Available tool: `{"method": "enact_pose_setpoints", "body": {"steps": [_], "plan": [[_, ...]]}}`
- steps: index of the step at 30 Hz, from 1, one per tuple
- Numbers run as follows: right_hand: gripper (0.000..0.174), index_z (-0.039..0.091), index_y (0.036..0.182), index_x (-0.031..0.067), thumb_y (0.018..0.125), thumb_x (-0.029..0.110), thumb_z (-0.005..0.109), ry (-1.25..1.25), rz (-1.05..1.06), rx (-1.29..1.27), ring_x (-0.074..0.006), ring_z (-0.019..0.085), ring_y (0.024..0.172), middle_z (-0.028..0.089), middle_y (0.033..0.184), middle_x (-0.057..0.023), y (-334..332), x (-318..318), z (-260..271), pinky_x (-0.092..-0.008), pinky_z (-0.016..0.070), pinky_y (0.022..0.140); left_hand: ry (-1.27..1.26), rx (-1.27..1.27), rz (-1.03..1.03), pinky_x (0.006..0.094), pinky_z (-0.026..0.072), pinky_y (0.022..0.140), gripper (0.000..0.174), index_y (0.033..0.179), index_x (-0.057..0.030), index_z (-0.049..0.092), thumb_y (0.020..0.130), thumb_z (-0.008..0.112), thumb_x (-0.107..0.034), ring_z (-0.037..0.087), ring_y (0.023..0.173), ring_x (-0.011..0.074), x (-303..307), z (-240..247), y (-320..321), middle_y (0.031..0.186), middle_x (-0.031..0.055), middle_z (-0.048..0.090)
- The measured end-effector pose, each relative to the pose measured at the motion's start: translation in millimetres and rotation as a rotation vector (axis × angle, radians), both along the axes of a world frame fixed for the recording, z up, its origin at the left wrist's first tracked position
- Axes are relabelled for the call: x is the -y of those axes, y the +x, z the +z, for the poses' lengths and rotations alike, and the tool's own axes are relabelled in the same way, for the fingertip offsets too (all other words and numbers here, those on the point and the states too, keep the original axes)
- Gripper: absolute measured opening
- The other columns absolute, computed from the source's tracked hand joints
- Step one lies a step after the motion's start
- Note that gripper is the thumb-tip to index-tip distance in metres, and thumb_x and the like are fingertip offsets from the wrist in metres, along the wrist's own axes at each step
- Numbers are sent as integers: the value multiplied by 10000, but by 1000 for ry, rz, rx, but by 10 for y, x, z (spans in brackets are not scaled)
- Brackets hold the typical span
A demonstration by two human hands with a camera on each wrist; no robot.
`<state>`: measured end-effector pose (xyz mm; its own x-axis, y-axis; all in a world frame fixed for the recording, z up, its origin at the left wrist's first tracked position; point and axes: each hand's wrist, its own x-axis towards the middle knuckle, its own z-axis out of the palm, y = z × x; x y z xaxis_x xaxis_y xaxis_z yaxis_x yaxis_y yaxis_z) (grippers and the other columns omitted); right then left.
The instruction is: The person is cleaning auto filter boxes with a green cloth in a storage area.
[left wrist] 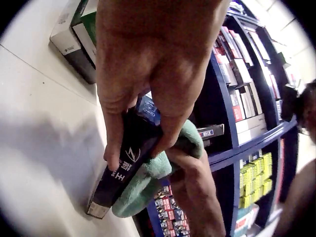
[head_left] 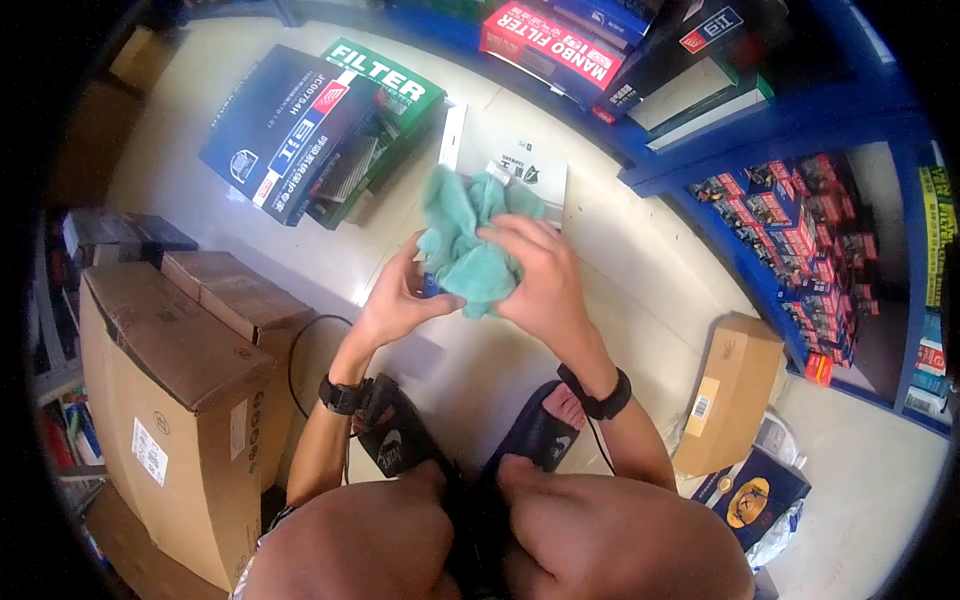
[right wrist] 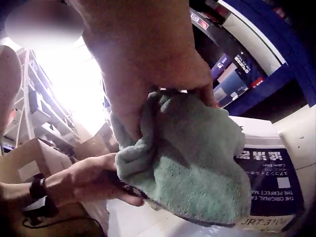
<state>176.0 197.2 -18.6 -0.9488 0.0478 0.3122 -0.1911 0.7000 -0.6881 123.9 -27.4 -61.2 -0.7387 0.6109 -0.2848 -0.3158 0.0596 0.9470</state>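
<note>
My left hand (head_left: 395, 300) grips a flat dark box (left wrist: 111, 190) between thumb and fingers; its face has white lettering and a curved logo. A crumpled green cloth (head_left: 475, 265) drapes over the box and hides most of it in the head view. My right hand (head_left: 545, 275) holds the cloth from the other side, its fingers sunk into the folds and pressed against the box. In the right wrist view the cloth (right wrist: 197, 163) spreads over the box's broad side. Just beyond the hands, a white carton (head_left: 545, 160) with a dark printed side lies on the floor.
Blue and green filter boxes (head_left: 285, 130) lie at the upper left. Large brown cartons (head_left: 180, 350) stand at the left, near my left arm. A blue shelf (head_left: 690, 150) packed with small boxes runs along the right. Another brown carton (head_left: 735, 390) stands below it. My sandalled feet (head_left: 535, 430) are below the hands.
</note>
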Motion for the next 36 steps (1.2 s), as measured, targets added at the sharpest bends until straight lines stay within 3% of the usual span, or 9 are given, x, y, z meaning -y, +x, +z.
{"method": "enact_pose_setpoints", "body": {"steps": [6, 9, 11, 15, 21, 27, 29, 30, 36], "plan": [[480, 814, 1192, 73, 724, 153, 882, 17, -50, -4, -364, 701, 1124, 789, 1211, -106, -60, -103, -99, -459, 571, 996, 7, -30, -8, 320, 597, 912, 932, 1640, 26, 356, 844, 840, 60, 742, 1048, 177, 12, 37, -54, 1183, 121, 756], [508, 820, 1216, 88, 715, 145, 888, 173, -176, -52, -346, 689, 1055, 802, 1212, -83, -189, -412, -228, -435, 567, 975, -53, -5, -46, 374, 617, 977, 912, 1644, 39, 352, 861, 819, 79, 756, 1084, 215, 23, 85, -26, 1243, 157, 749], [533, 821, 1240, 104, 713, 135, 892, 328, -263, -75, -347, 669, 995, 804, 1231, -68, -290, -692, -426, -422, 562, 951, 6, 33, -8, 313, 590, 918, 899, 1640, 11, 363, 867, 818, 67, 742, 1038, 162, 14, 104, 26, 1170, 117, 769], [535, 818, 1257, 111, 732, 152, 906, 259, -344, -11, -366, 665, 987, 804, 1233, -77, -494, -974, -654, -433, 560, 936, 20, 50, -6, 315, 590, 923, 894, 1638, 10, 364, 870, 818, 75, 745, 1038, 164, 20, 93, 31, 1161, 119, 770], [560, 789, 1308, 118, 773, 208, 926, 180, -410, 116, -416, 689, 1070, 780, 1268, -122, -569, -903, -699, -467, 562, 977, 34, 40, 16, 395, 630, 955, 981, 1675, 36, 302, 844, 821, 90, 775, 1053, 242, 67, -31, 18, 1156, 161, 780], [533, 791, 1251, 84, 727, 133, 874, 78, -126, 118, -413, 690, 1117, 768, 1242, -145, -151, -314, -411, -486, 558, 994, -32, 136, 44, 425, 654, 947, 942, 1689, 54, 255, 931, 813, 11, 755, 1126, 275, 60, 29, -13, 1250, 197, 747], [529, 794, 1245, 78, 723, 127, 866, 52, -52, 82, -402, 685, 1109, 768, 1224, -142, 12, -91, -207, -480, 558, 989, 220, 201, 75, 407, 656, 944, 878, 1691, 49, 257, 995, 782, -48, 744, 1160, 267, 116, -164, -24, 1339, 209, 709], [525, 797, 1239, 72, 720, 120, 857, 25, 21, 46, -392, 680, 1101, 767, 1207, -139, 71, -8, -148, -475, 558, 984, 164, 164, 68, 414, 659, 974, 838, 1694, 46, 251, 1035, 751, -90, 738, 1168, 253, 125, -181, -28, 1363, 195, 691], [488, 801, 1229, 65, 743, 102, 834, 6, 3, 22, -366, 678, 1088, 763, 1223, -126, 138, 128, -159, -456, 558, 976, 58, 50, 55, 466, 663, 1019, 803, 1684, 52, 259, 1050, 731, -90, 733, 1156, 255, 197, -212, -22, 1317, 189, 691]]}}
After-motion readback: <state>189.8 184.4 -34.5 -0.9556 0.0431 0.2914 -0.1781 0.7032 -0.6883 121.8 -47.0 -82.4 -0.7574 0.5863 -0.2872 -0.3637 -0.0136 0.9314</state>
